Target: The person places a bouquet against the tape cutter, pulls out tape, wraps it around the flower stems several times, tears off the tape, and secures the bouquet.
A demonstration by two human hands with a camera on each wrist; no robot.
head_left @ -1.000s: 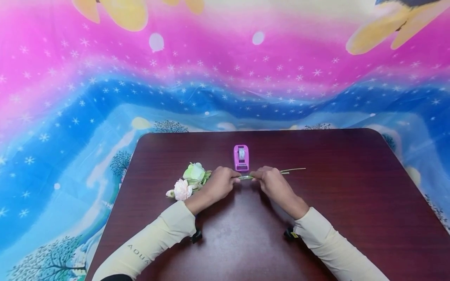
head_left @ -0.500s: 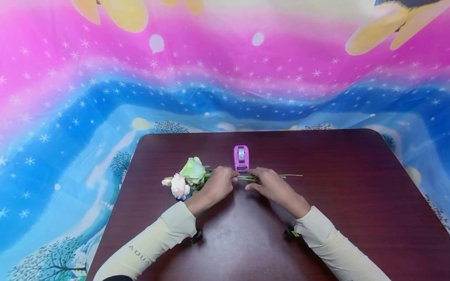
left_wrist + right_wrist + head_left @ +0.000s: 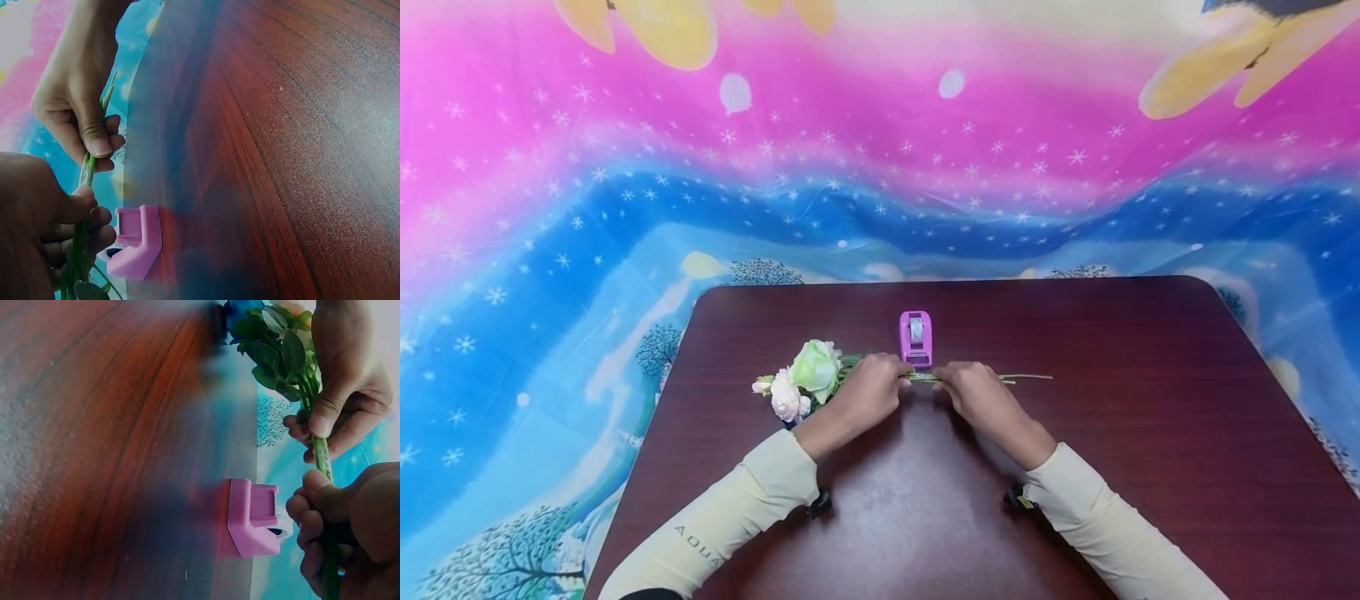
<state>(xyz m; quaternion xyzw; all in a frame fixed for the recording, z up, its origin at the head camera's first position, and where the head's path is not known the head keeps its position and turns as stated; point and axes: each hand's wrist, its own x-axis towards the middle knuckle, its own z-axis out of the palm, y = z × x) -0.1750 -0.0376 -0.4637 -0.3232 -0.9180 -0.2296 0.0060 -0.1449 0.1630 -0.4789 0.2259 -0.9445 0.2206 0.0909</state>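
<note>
A small bunch of flowers lies across both hands above the table, heads to the left. It has a pale green rose (image 3: 816, 368), a pale pink flower (image 3: 787, 396) and a blue flower (image 3: 240, 319), partly cut off in the right wrist view. My left hand (image 3: 868, 387) grips the green stems just below the leaves. A little further down the stems, my right hand (image 3: 981, 396) pinches them between thumb and fingers. Shiny clear tape (image 3: 322, 456) appears wrapped round the stems between the hands. Thin stem ends (image 3: 1030, 377) stick out past my right hand.
A pink tape dispenser (image 3: 927, 343) with a roll in it stands on the dark red-brown table (image 3: 1120, 467), just beyond the hands. A colourful patterned cloth (image 3: 880, 200) hangs behind the table's far edge.
The flower heads have turned and shifted slightly. My right thumb and fingers spread half a second ago and now pinch the stems again. The stem ends have swung lower. My left hand stays nearly in place.
</note>
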